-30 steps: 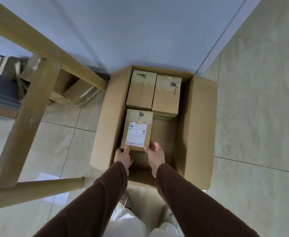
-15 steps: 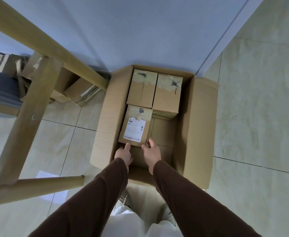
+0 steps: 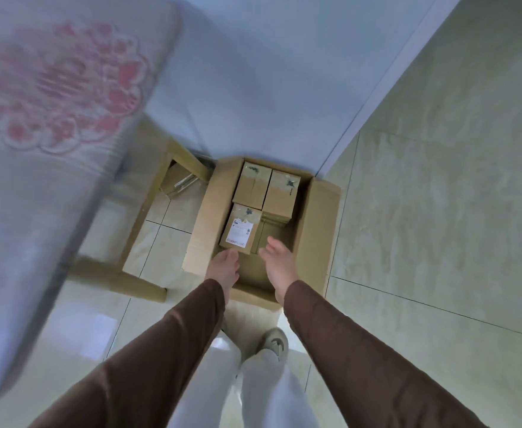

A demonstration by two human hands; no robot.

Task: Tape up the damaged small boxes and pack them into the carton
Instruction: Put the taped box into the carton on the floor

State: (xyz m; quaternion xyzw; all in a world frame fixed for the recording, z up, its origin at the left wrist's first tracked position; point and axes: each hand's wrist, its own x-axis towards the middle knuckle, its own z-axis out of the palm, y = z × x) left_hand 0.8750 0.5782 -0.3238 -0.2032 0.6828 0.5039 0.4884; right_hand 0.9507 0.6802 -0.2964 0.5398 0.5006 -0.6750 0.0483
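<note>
The pale tiled floor fills most of what you see, and a blue-grey wall stands at the far side. A blurry tabletop with a pink flower cloth hangs over the left side, with wooden legs under it. The big brown carton sits open on the floor against the wall, right in front of your feet. Three small boxes are inside it. Two taped boxes stand side by side at the far end, touching each other. The labelled box lies just in front of them on the left side, with its white sticker up. Your left hand is at the near edge of that box, fingers straight, holding nothing. Your right hand is over the bare right side of the carton, its grip wide open and holding nothing.
</note>
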